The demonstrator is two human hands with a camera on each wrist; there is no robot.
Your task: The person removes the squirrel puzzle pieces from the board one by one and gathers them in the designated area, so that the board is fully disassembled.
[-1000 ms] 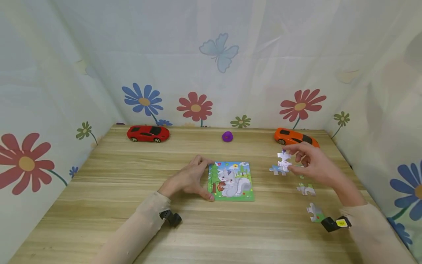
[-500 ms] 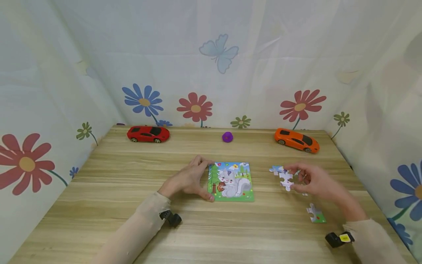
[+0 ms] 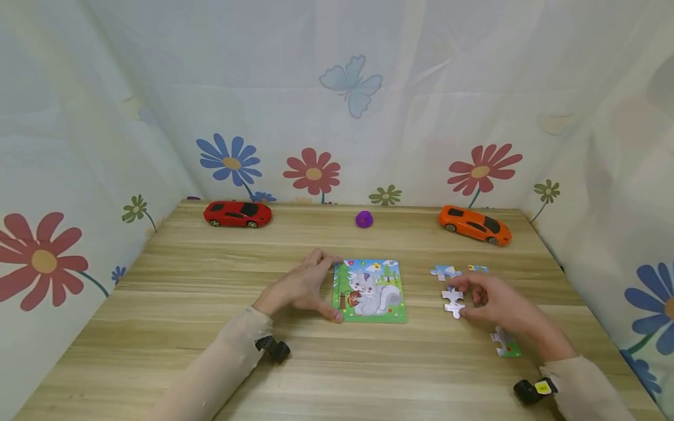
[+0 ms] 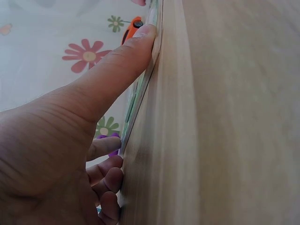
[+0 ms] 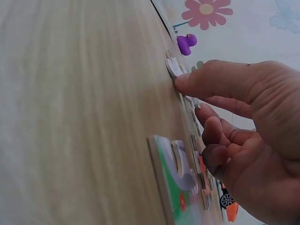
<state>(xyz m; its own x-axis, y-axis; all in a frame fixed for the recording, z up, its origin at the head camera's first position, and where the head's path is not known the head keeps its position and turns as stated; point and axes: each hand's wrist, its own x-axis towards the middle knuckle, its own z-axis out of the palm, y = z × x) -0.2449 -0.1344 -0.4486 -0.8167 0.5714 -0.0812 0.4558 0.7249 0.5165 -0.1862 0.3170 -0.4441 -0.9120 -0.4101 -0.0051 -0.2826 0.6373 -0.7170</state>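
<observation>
A glossy red toy car [image 3: 237, 214] stands far left. The person's left hand [image 3: 302, 285] is spread, thumb and fingertips touching the left corners of a square, colourful squirrel picture board [image 3: 368, 291], hiding little of it. Behind sits a small purple rubber-like duck [image 5: 186, 44], its shape unclear from the head. A lilac-white jigsaw piece [image 3: 453, 296] is pinched by the right hand [image 3: 500, 304], which partly covers a blue-and-yellow piece [image 3: 478, 268]; whether the pinched piece touches the table is unclear.

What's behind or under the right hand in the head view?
The right hand pinches a whitish puzzle piece. Just beyond it, a blue piece with yellow shows; anything directly underneath is covered.
</observation>
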